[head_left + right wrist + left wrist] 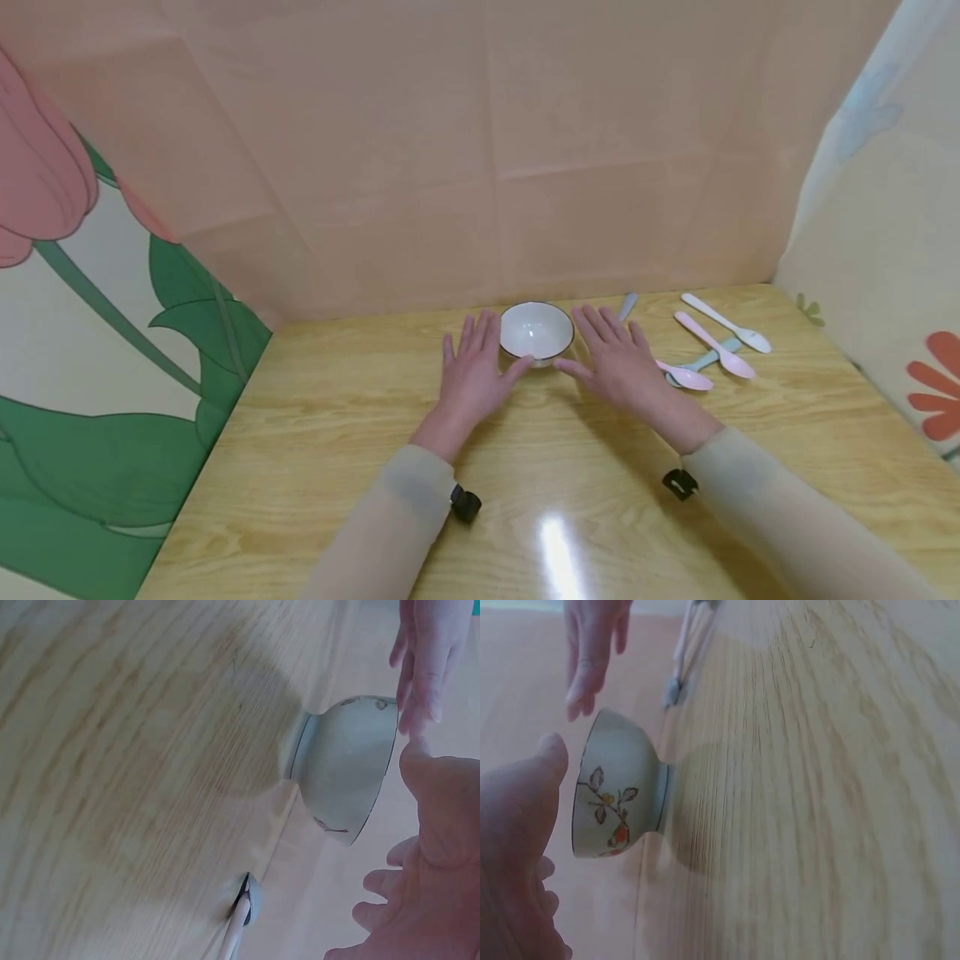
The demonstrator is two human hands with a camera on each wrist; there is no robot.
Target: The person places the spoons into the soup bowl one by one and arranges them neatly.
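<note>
A white bowl (537,332) with a dark rim stands upright near the back of the table, between my two hands. Painted leaves and a red-orange motif (619,834) decorate its outside in the left wrist view. My left hand (474,367) is at the bowl's left side, fingers extended forward, thumb pointing toward the near rim. On the other side, my right hand (617,358) has its fingers straight and spread, thumb toward the bowl. Both wrist views show the hands around rim height, with nothing gripped. Partly behind the right hand lie a pink spoon (692,378) and a grey-blue handle (627,305).
Right of the hands, a white spoon (753,340) and another pink spoon (733,362) cross over a grey-blue spoon (705,360). The wooden table (337,417) ends at a peach cloth backdrop (390,183). Flower-printed panels (112,333) flank both sides.
</note>
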